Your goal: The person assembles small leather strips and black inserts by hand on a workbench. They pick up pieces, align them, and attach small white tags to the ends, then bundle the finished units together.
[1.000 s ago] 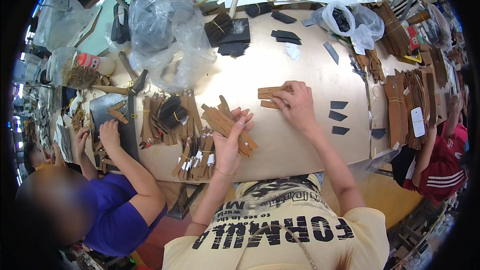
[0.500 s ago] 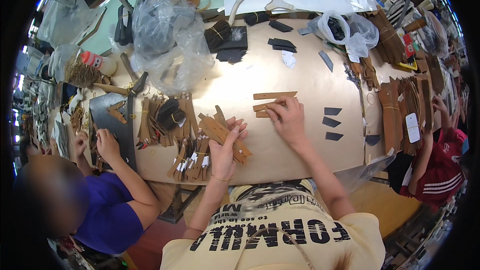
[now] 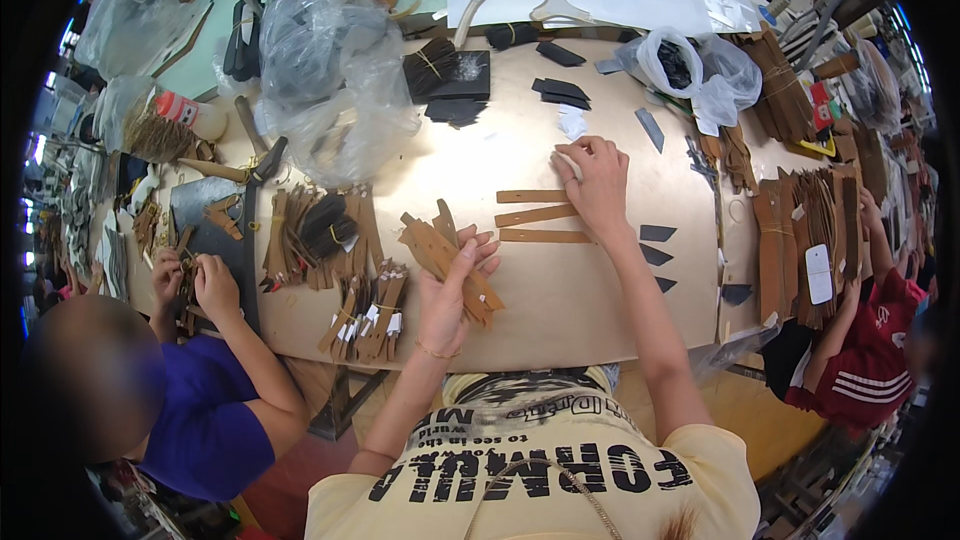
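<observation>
My left hand (image 3: 448, 290) grips a fanned bunch of brown leather strips (image 3: 432, 240), thumb across them, above the table's near side. My right hand (image 3: 597, 180) is raised beyond the right ends of three loose brown leather strips (image 3: 528, 197). Its fingers are loosely bent and apart, with nothing visible in them. The three strips lie roughly side by side, the middle one slanted. Just beyond my right fingertips is a small piece of white paper (image 3: 572, 122). Several dark slanted pieces (image 3: 656, 233) sit right of my right forearm, which partly covers them.
Tied brown strip bundles with white tags (image 3: 385, 315) lie left of my left hand. Farther back are clear plastic bags (image 3: 330, 70), black pieces (image 3: 560, 90) and a hammer (image 3: 270, 165). People work on both sides; brown stacks (image 3: 800, 240) stand at right.
My right hand has let go of the loose strips and moved away and slightly right, uncovering them. The left hand still holds its bunch, almost unmoved. The view has shifted slightly.
</observation>
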`<move>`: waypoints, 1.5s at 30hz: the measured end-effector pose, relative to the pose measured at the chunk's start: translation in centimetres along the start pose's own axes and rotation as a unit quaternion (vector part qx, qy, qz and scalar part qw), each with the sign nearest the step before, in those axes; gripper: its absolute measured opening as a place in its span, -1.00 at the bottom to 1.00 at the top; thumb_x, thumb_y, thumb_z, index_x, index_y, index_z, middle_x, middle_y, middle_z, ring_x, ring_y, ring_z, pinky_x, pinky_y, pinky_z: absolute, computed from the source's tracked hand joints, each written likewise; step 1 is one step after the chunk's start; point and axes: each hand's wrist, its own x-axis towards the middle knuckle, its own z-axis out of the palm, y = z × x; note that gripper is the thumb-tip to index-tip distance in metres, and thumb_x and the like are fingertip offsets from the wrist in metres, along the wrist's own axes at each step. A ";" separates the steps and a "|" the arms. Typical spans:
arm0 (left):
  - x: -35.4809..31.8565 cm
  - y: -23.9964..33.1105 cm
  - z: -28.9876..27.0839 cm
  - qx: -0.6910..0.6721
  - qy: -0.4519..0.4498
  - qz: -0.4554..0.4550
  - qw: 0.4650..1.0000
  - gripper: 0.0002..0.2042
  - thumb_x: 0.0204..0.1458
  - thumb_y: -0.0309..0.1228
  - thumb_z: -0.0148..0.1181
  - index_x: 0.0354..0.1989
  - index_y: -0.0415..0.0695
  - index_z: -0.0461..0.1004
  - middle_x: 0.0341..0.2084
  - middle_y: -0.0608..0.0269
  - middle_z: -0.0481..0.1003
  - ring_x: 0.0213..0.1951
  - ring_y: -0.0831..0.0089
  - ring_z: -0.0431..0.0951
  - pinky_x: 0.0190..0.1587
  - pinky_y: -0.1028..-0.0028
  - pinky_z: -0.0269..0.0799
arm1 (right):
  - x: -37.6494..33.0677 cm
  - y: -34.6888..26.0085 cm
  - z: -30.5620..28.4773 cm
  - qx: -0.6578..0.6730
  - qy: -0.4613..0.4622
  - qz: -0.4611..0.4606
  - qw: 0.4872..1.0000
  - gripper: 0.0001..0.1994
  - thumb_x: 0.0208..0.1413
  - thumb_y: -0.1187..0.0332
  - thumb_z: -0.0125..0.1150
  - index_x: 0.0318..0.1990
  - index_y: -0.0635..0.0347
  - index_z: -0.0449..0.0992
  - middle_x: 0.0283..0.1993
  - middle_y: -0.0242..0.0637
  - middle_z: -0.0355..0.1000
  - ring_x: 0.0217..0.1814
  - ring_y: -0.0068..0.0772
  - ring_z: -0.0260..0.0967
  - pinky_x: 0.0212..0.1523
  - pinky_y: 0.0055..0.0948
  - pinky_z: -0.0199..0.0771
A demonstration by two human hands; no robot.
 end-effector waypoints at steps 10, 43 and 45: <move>0.3 -0.2 0.0 -0.040 0.002 -0.024 0.999 -0.62 0.29 -0.30 0.04 0.12 -0.39 0.34 -0.04 0.01 0.47 0.02 0.28 0.53 0.07 0.33 0.54 | 3.0 2.6 1.9 0.077 -0.001 0.135 0.988 -0.69 0.09 0.37 0.33 -0.02 0.30 0.58 -0.18 -0.15 0.40 -0.37 -0.27 0.43 -0.25 -0.32 0.44; 2.0 -1.8 1.3 -0.071 -0.054 0.056 0.994 -0.56 0.24 -0.20 -0.14 0.15 -0.26 0.33 0.10 0.09 0.39 0.17 0.29 0.37 0.28 0.28 0.22 | -3.7 -10.9 -6.0 0.323 -0.205 0.060 0.922 -0.68 -0.17 0.35 0.56 -0.34 0.29 0.52 -0.44 -0.32 0.49 -0.39 -0.50 0.40 -0.32 -0.47 0.45; 1.8 -2.0 1.1 -0.067 -0.055 0.067 0.994 -0.58 0.24 -0.21 -0.13 0.12 -0.26 0.34 0.08 0.10 0.40 0.15 0.31 0.38 0.29 0.28 0.21 | -3.9 -10.7 -5.9 0.348 -0.223 0.097 0.906 -0.73 -0.12 0.39 0.53 -0.36 0.31 0.53 -0.45 -0.32 0.49 -0.42 -0.51 0.38 -0.32 -0.49 0.44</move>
